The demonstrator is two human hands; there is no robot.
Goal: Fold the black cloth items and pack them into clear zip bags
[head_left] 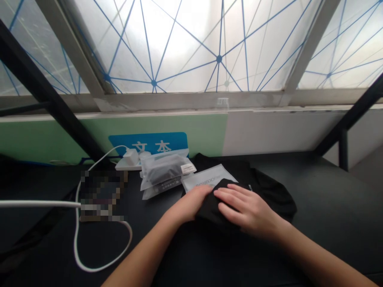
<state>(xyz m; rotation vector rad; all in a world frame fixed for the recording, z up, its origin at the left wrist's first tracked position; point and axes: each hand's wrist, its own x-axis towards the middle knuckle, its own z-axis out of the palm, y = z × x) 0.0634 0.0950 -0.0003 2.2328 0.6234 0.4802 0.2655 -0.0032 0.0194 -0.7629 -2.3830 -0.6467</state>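
Note:
A black cloth garment (277,195) lies bunched on the black table, its folded front part raised beneath my hands. Resting on top of that fold, my right hand (247,205) has its fingers stretched out and laid flat on the fabric. My left hand (194,201) is at the fold's left side; its fingers go under the cloth and are mostly hidden, so their grip does not show. Just behind my left hand, a pale printed plastic packet (209,175) lies on the garment, partly covered by the fold.
Frosted plastic bags (164,171) with dark contents lie left of the packet. Behind them is a white power strip with a plugged-in charger (131,157). A white cable (76,243) loops near a blurred-out object (101,195) on the left. Dark metal struts (56,107) flank the table (335,215).

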